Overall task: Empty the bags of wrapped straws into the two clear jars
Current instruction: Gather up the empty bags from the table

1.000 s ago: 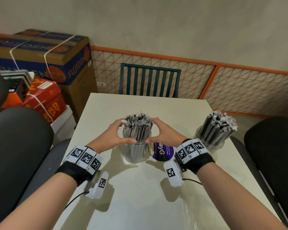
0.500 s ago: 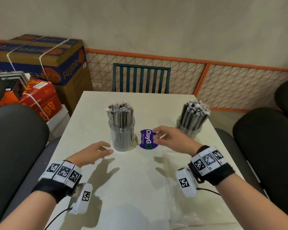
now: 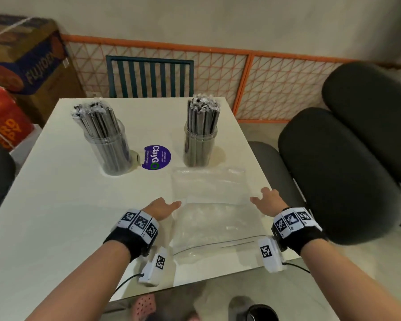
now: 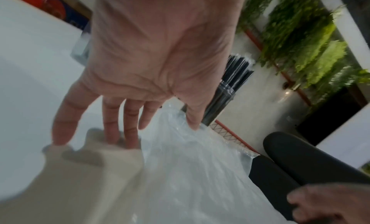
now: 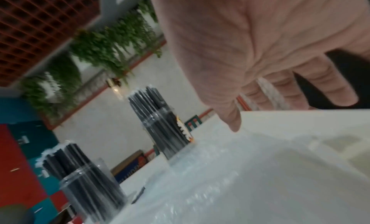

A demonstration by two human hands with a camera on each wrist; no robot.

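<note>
Two clear jars stand on the white table [image 3: 56, 205], each packed with dark wrapped straws: the left jar [image 3: 111, 154] [image 5: 94, 194] and the right jar [image 3: 200, 144] [image 5: 162, 129] [image 4: 226, 94]. Flat, empty clear plastic bags [image 3: 208, 205] [image 4: 192, 172] [image 5: 210, 180] lie near the table's front right. My left hand [image 3: 162, 208] [image 4: 128, 116] hovers at the bags' left edge with its fingers straight and spread. At the bags' right edge my right hand [image 3: 264, 200] [image 5: 270, 88] is open too. Neither hand holds anything.
A purple round sticker [image 3: 156, 157] lies between the jars. A dark green chair [image 3: 148, 77] stands behind the table, black padded seats [image 3: 338, 172] to the right, cardboard boxes [image 3: 26, 59] at the back left. Orange mesh fencing [image 3: 264, 84] runs along the wall.
Both hands left the left jar and drew back toward me. They now hang open on either side of the empty bags at the table's front right.
</note>
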